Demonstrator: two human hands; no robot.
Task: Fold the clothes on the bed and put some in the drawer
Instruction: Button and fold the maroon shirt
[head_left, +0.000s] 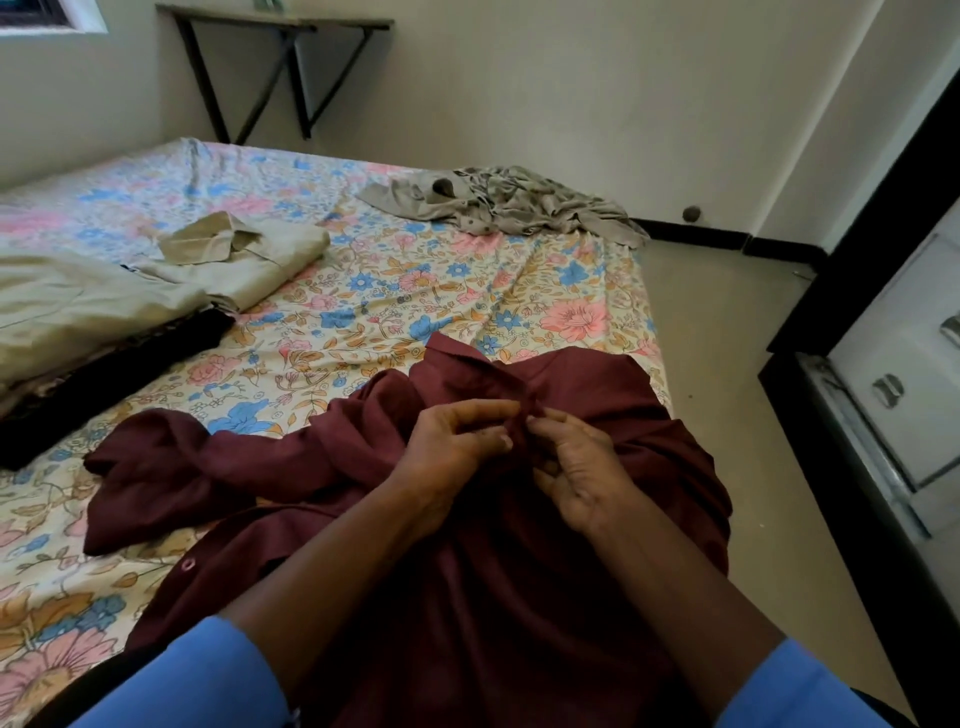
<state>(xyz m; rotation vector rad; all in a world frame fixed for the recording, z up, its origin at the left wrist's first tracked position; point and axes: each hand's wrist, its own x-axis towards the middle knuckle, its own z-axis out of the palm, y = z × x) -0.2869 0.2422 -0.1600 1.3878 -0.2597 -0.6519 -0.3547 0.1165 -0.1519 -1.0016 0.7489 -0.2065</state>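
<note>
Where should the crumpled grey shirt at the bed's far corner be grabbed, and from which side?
Likely its plain left end. That part of the grey shirt lies flat and spread on the bed, while the patterned right part is bunched up at the corner. Come down from above on the near side.

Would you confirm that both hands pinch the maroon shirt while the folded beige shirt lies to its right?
No: the head view shows the folded beige shirt left of the maroon shirt, which the left hand and right hand do pinch.
</note>
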